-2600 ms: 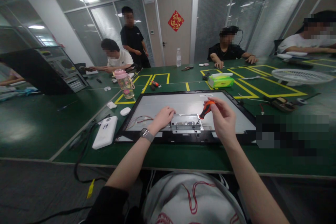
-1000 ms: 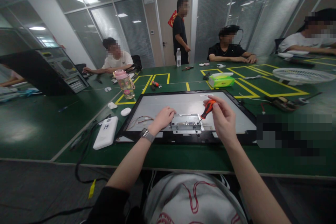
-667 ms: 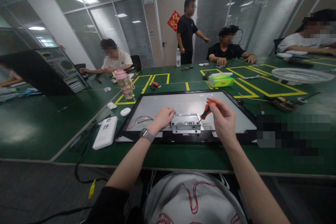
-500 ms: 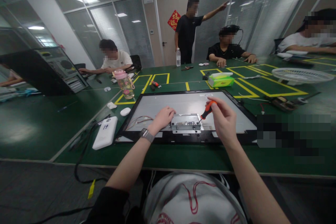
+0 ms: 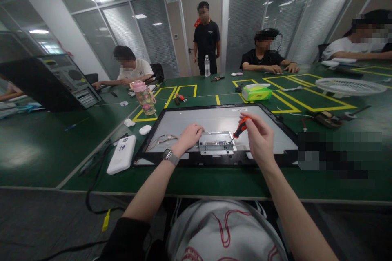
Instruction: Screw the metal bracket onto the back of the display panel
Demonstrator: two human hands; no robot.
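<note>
The two hands are apart. The right hand (image 5: 261,135) is closed on the handle of a red and black screwdriver (image 5: 239,129), whose shaft slants down from the fingers to the right end of a metal box (image 5: 215,138). That box sits between the hands on a flat screen panel (image 5: 196,115). The left hand (image 5: 190,135) lies at the box's left end; whether its fingers grip anything, I cannot tell. Thin wires (image 5: 164,138) lie just left of that hand, and a white block (image 5: 121,155) farther left.
</note>
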